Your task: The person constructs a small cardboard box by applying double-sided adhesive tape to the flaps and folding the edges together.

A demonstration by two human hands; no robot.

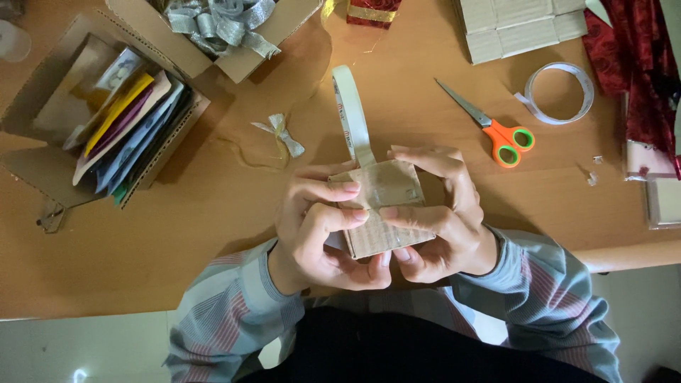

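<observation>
A small brown cardboard box (379,213) is held up above the bench's near edge, tilted, its top face showing. A roll of white tape (349,113) stands on edge just beyond it, its loose strip running down onto the box's top face.

A wooden table (177,234) of warm orange-brown fills most of the view from nine to three o'clock. Its near edge runs along the bottom. Below it, at seven o'clock, pale floor (85,347) shows. Light is dim and soft.
</observation>
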